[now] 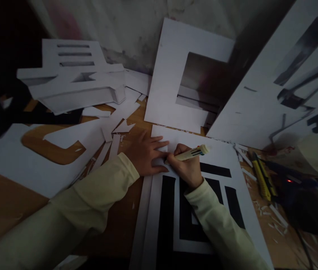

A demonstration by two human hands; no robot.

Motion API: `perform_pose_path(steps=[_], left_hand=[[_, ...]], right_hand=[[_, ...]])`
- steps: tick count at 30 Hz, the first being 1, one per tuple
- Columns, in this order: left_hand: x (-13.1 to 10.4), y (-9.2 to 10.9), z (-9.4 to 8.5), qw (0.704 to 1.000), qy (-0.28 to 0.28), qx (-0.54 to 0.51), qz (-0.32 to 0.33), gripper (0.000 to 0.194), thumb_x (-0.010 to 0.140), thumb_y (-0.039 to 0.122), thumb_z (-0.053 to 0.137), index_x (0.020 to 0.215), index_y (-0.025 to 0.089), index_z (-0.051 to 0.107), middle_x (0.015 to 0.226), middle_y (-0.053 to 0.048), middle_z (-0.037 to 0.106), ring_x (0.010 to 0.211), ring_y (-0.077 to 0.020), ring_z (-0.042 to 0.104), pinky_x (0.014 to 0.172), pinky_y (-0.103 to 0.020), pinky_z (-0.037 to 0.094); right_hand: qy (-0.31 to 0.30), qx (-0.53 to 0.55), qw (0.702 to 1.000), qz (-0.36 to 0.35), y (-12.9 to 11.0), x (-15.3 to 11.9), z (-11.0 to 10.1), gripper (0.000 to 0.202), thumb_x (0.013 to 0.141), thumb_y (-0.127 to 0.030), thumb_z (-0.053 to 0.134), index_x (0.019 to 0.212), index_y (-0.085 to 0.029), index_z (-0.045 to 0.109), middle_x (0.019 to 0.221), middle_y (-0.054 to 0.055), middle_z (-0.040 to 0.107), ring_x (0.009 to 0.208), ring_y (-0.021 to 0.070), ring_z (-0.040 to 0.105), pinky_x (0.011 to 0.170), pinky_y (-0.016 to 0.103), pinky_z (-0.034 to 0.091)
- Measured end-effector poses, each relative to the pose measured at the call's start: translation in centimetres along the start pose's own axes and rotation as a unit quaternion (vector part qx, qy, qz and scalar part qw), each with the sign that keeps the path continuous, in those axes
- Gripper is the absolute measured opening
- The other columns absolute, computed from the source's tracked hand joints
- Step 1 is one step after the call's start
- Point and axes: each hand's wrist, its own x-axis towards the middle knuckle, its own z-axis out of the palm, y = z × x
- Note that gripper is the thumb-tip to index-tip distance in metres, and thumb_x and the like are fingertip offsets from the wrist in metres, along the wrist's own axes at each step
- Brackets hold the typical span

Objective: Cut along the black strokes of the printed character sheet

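While our right hand grips a multicolour pen angled down toward the white sheet, our left hand lies spread beside it, fingers over the sheet's far left part, grasping nothing we can see. We have the sheet, marked with black shapes, on the wooden counter, white offcuts to its left, a yellow cutter to its right.

Long, pale-yellow sleeves, loosely creased, with plain cuffs above bare, slender fingers
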Motion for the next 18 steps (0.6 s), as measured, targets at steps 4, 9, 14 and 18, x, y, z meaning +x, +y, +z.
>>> perform_pose_path(steps=[4,9,14,18], left_hand=[[0.04,-0.01,0.03,1.000,0.004,-0.003,-0.002,0.041,0.074,0.052,0.068,0.106,0.027,0.066,0.134,-0.004,0.056,0.129,-0.0300,0.045,0.114,-0.059,0.011],[0.02,-0.16,0.39,1.000,0.014,-0.021,-0.007,0.057,0.073,0.056,0.068,0.115,0.018,0.061,0.131,-0.010,0.058,0.126,-0.0320,0.047,0.112,-0.062,0.015],[0.00,-0.12,0.41,0.999,0.016,-0.028,-0.012,0.058,0.074,0.056,0.066,0.116,0.017,0.060,0.131,-0.012,0.057,0.126,-0.0321,0.048,0.111,-0.064,0.016],[0.02,-0.05,0.27,0.999,0.010,-0.028,-0.016,0.058,0.075,0.056,0.065,0.117,0.018,0.060,0.132,-0.011,0.057,0.127,-0.0320,0.047,0.111,-0.064,0.016]], right_hand=[[-0.003,0.010,1.000,0.006,0.25,-0.03,0.01,0.029,0.068,-0.022,0.058,0.052,-0.022,0.034,0.048,-0.008,0.037,0.044,0.0068,0.034,0.043,0.022,0.030],[0.008,0.002,1.000,0.002,0.24,0.12,0.05,0.031,0.069,-0.023,0.059,0.052,-0.022,0.034,0.046,-0.008,0.037,0.042,0.0067,0.034,0.042,0.022,0.029],[0.035,-0.013,0.999,0.005,-0.15,0.30,0.12,0.030,0.068,-0.024,0.060,0.051,-0.023,0.035,0.044,-0.008,0.039,0.042,0.0075,0.037,0.041,0.022,0.030],[0.047,-0.026,0.999,0.006,-0.31,0.34,0.16,0.030,0.069,-0.024,0.060,0.051,-0.023,0.036,0.045,-0.008,0.040,0.043,0.0077,0.037,0.043,0.022,0.031]])
